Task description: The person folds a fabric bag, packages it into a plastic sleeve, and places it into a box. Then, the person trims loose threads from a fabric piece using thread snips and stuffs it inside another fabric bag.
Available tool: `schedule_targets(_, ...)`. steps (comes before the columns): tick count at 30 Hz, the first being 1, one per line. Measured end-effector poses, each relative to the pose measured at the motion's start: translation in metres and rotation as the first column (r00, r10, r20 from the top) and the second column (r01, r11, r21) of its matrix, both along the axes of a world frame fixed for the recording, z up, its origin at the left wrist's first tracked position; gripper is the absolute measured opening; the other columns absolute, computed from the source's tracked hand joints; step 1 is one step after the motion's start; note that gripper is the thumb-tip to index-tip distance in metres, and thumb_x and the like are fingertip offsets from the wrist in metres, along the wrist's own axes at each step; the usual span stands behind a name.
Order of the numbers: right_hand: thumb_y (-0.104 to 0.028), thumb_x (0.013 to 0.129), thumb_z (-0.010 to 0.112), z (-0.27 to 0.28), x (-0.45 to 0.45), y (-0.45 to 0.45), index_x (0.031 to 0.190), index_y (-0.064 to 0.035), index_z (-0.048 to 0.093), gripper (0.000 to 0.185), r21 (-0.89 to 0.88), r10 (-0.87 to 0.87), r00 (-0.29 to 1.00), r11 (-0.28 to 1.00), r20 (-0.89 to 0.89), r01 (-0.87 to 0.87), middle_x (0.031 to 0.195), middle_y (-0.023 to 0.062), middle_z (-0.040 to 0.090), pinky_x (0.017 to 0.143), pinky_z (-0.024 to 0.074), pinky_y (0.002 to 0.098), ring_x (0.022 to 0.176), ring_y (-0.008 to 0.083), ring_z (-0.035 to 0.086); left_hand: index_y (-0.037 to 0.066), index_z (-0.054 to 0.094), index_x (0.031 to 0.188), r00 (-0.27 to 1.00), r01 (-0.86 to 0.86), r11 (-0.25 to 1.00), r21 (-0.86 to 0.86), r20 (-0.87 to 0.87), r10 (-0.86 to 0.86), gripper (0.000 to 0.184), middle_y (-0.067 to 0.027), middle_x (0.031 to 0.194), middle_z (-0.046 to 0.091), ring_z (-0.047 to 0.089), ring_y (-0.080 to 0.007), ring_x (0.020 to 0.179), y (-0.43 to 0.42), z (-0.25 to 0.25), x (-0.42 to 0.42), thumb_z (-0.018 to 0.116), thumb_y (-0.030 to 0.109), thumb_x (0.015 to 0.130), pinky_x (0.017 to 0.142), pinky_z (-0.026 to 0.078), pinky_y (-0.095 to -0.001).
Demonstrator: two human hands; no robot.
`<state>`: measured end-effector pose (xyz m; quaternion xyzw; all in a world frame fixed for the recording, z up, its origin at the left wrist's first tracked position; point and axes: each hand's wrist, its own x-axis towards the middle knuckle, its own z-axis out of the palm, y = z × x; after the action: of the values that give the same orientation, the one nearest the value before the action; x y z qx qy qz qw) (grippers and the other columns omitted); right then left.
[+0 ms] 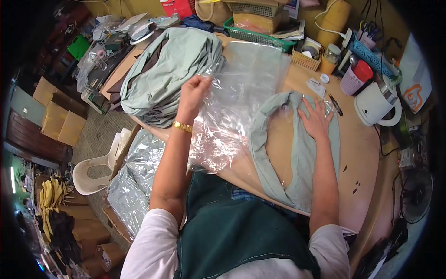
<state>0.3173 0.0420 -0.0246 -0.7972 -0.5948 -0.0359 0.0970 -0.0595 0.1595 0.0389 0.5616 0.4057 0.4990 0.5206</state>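
My left hand (195, 95) is closed, its fingers pinching the upper edge of a clear plastic bag (223, 125) that hangs wrinkled and shiny over the table. Flat on a folded grey-green garment (302, 153) lies my right hand (316, 116), fingers spread. That garment forms a loop around a patch of bare wood. Beyond the bag in my left hand, a stack of flat clear bags (253, 60) rests on the table. To the left rises a pile of grey-green and dark brown garments (172, 69).
On the right of the wooden table (357, 162) stand a white electric kettle (378, 100) and a pink cup (355, 79). A pen (335, 105) lies near my right hand. Plastic-wrapped garments (134, 176) and a white chair (102, 167) are at the left. A green basket (255, 35) stands behind.
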Motion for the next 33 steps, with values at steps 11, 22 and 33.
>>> schedule_targets(11,-0.057,0.092,0.046,0.001,-0.002,0.0,0.142,-0.0323,0.044,0.056,-0.033,0.01,1.0,0.999,0.018,-0.009,0.153,0.0101,0.031,0.109,0.0089,0.0686,0.143,0.0314,0.022,0.004,0.058,0.117,0.86,-0.124,0.957,0.263,-0.452,0.236,0.031,-0.0085,0.111,0.062,0.057,-0.0079,0.088,-0.089,-0.026,-0.036,0.067,0.017,0.09,0.071,0.046,-0.0266)
schedule_targets(22,-0.027,0.088,0.06,0.087,-0.031,0.029,0.139,-0.0182,0.047,0.053,0.336,0.417,0.89,0.877,-0.183,-0.343,0.134,0.014,0.047,0.097,0.0364,0.0474,0.121,0.0266,0.048,0.002,0.066,0.096,0.987,0.089,0.992,0.094,-0.144,-0.075,0.022,0.0008,0.074,0.06,0.054,-0.0051,0.063,-0.124,0.033,-0.04,0.067,0.024,0.09,0.054,0.046,-0.0221)
schedule_targets(33,-0.017,0.083,0.069,0.25,-0.311,0.014,0.109,0.0017,0.059,0.034,0.669,0.612,-0.365,0.389,-0.702,-0.634,0.083,0.0088,0.063,0.063,0.051,0.0304,0.069,0.0173,0.062,0.005,0.053,0.114,0.767,-0.35,0.93,-0.114,0.534,0.355,0.03,-0.0027,0.104,0.058,0.054,-0.0106,0.09,-0.141,-0.046,-0.1,0.046,0.032,0.101,0.078,0.045,-0.0262)
